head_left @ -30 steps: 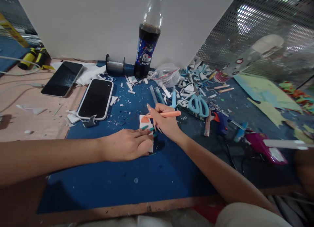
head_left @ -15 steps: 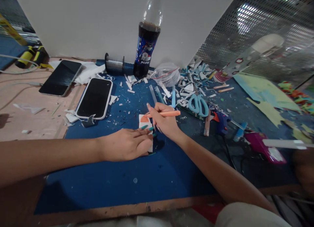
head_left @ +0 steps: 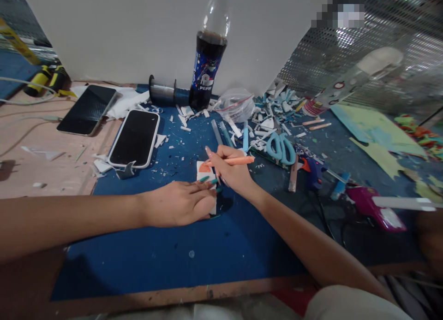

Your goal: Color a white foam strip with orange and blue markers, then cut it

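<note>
My right hand (head_left: 232, 170) pinches an orange marker (head_left: 242, 160), its tip at the upper end of a small white piece of card or foam (head_left: 200, 174). An orange coloured patch (head_left: 205, 167) shows there. Over the lower part of that piece lies my left hand (head_left: 185, 202), palm down, its long teal-nailed fingers stretched out and pressing it to the blue mat (head_left: 166, 255). My left hand covers much of the white piece, so its full shape is hidden.
Beyond my hands stand a Pepsi bottle (head_left: 207, 68) and a spool (head_left: 162, 90). Two phones (head_left: 133, 138) lie left. To the right are blue-handled scissors (head_left: 281, 148), heaped scraps (head_left: 273, 115), a blue glue gun (head_left: 315, 172) and a magenta glue gun (head_left: 377, 209).
The view has shifted very slightly. Both hands keep their places, and the marker remains on the orange patch with no clear difference.
</note>
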Motion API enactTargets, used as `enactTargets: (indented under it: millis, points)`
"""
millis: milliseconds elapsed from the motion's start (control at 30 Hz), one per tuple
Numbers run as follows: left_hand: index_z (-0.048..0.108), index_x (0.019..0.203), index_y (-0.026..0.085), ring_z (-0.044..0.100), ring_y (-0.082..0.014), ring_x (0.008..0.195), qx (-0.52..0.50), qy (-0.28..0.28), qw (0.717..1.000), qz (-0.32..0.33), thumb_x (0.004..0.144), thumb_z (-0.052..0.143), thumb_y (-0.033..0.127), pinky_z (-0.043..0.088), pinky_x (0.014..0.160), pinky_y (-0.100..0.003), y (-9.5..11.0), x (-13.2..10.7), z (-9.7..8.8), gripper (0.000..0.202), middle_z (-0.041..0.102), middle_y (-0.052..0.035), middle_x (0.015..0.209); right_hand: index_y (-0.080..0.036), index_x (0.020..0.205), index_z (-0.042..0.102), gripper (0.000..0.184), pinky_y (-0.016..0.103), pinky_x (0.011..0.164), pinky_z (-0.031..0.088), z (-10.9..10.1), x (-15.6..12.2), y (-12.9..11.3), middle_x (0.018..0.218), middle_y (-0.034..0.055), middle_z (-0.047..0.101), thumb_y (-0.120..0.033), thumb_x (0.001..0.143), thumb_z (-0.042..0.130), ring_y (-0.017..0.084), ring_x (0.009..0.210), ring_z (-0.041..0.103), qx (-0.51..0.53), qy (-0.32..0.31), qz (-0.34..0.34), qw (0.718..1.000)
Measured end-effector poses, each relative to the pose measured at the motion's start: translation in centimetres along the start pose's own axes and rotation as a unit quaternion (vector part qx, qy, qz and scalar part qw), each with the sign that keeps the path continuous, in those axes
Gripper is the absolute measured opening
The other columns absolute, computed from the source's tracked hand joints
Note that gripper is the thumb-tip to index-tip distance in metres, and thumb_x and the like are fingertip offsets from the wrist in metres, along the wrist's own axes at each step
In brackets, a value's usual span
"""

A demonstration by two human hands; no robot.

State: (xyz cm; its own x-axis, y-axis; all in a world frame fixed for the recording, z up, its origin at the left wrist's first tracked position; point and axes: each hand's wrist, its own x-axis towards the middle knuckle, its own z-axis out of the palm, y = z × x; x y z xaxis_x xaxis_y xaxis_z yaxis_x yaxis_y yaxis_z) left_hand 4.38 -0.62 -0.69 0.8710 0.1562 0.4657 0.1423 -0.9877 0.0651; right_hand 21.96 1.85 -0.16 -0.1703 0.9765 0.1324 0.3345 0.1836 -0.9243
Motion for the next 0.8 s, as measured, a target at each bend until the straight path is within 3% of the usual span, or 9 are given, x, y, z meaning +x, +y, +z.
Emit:
enactTargets:
  millis: [600, 800]
  points:
    - [0.053, 0.09, 0.004, 0.063, -0.0257, 0.096, -0.006, 0.0, 1.0, -0.003, 0.093, 0.036, 0.023, 0.057, 0.078, -0.035, -0.03, -0.02, 0.04, 0.027, 0.067, -0.0154, 0.098, -0.019, 0.051, 0.033, 0.044, 0.023, 0.041, 0.028, -0.06, -0.12, -0.35, 0.045, -0.0075, 0.029, -0.04, 0.083, 0.053, 0.004, 0.039, 0.033, 0.007, -0.044, 0.018, 0.999]
    - [0.054, 0.087, 0.005, 0.063, -0.0254, 0.096, -0.002, -0.005, 1.0, -0.002, 0.093, 0.035, 0.023, 0.057, 0.077, -0.034, -0.01, 0.06, -0.06, 0.027, 0.066, -0.0152, 0.1, -0.018, 0.05, 0.033, 0.044, 0.022, 0.043, 0.031, -0.04, 0.02, -0.41, 0.045, -0.0075, 0.029, -0.038, 0.083, 0.054, 0.004, 0.04, 0.034, 0.005, -0.05, 0.007, 0.999]
